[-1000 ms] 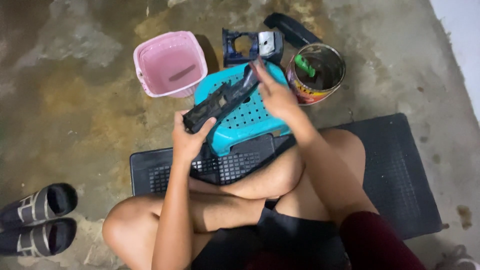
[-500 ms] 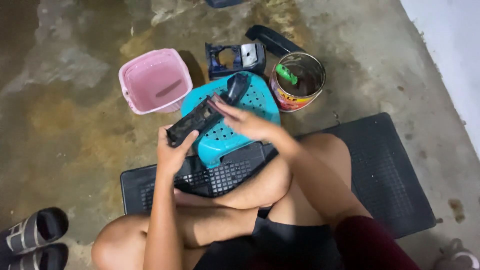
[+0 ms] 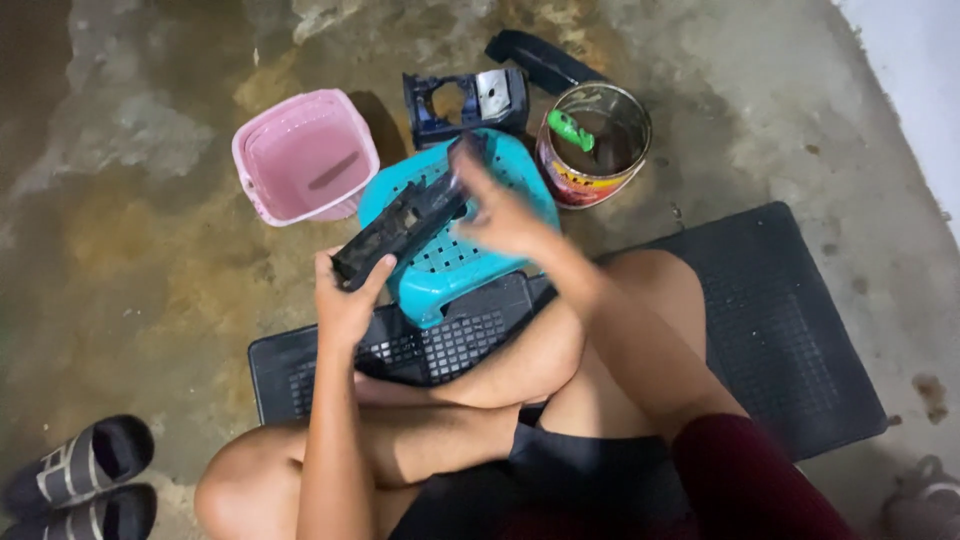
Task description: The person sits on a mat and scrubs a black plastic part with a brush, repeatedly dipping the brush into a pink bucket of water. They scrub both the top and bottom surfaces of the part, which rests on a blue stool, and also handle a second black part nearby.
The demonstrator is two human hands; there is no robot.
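I sit cross-legged on a black rubber mat [image 3: 780, 330]. My left hand [image 3: 345, 295] grips the near end of a long black plastic part [image 3: 400, 222], holding it slanted over a turquoise plastic stool [image 3: 470, 270]. My right hand [image 3: 495, 205] is blurred at the far end of the same part, fingers on it near its top. Whether it pinches a small tool there cannot be made out.
A pink plastic basket [image 3: 300, 155] stands to the left of the stool. Behind the stool lie a dark blue plastic housing [image 3: 465, 100] and a black piece [image 3: 540, 55]. A tin can [image 3: 595, 140] holds a green-handled tool [image 3: 572, 130]. Sandals [image 3: 80, 475] lie bottom left.
The view has shifted so the scene sits lower and further right. My right hand has slid along the black part toward its far end; my left hand keeps its grip.
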